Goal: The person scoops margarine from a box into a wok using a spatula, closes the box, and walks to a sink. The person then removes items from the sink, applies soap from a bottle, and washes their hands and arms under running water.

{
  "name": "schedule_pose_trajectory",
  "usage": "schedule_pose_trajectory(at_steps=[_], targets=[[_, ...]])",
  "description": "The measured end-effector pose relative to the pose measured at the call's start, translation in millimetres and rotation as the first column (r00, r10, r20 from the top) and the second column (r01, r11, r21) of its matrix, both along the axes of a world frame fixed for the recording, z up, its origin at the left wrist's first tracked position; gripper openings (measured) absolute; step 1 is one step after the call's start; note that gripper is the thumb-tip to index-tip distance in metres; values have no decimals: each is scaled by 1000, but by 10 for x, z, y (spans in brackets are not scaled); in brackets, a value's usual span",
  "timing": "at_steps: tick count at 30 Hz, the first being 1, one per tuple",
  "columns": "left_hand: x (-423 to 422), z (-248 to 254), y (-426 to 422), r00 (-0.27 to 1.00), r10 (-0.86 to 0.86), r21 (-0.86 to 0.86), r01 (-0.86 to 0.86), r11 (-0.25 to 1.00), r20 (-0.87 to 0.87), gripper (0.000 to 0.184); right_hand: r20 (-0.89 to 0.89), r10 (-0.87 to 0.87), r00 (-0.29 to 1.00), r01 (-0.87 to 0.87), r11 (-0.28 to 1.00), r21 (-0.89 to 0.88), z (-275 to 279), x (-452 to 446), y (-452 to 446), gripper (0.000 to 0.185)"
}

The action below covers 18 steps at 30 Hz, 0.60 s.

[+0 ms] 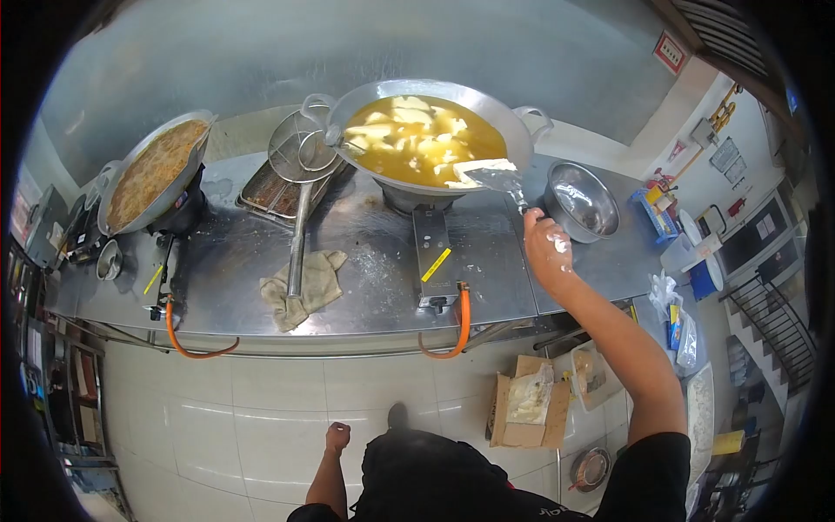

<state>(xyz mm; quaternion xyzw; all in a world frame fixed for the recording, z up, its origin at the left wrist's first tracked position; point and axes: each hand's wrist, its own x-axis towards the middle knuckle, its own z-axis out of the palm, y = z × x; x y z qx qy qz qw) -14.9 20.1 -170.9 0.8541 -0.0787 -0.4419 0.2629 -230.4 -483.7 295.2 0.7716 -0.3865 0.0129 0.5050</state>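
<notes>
A metal turner [497,179] is reaching over the near right rim of a large pan [465,90], its blade meeting white material [474,168] above yellow liquid [426,157] in which pale pieces [411,115] are floating. The person's right hand [550,248] is gripping the turner's handle from outside the rim, fingers closing around it and white smears showing on the skin. Just beside the hand, a steel bowl [583,202] is sitting to the right of the pan, leaving only a narrow gap.

Left of the pan, a strainer [291,148] is lying partly over a racked tray [270,196], its long handle running toward the front edge of the counter [374,291] and ending on a crumpled cloth [315,291]. Between cloth and burner [432,261], a white-specked strip of counter is showing. An orange hose [464,324] is curving over the front edge. Farther left, a second pan [161,174] is holding brownish contents, with a small bowl [110,260] standing near it.

The left hand [337,436] is hanging well apart from the counter, its fingers curling closed above the tiled floor [270,404], while an open carton [529,409] is resting below the counter's edge to the right.
</notes>
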Motion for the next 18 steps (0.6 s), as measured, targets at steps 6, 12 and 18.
schedule_pose_trajectory(at_steps=[6, 12, 18], targets=[[57, -230, -106, 996, -75, -59, 77, 995, 44, 28, -63, 12, 998, -8, 998, 68, 338, -339, 155, 31], [71, -377, -227, 998, -45, -130, 49, 990, 31, 27, 16, -90, 996, 79, 932, 353, 1107, -431, 128, 21], [75, -393, -150, 1000, -8, -128, 11, 992, 24, 26, 700, -429, 571, -585, 386, 714, 1377, -186, -343, 25]])
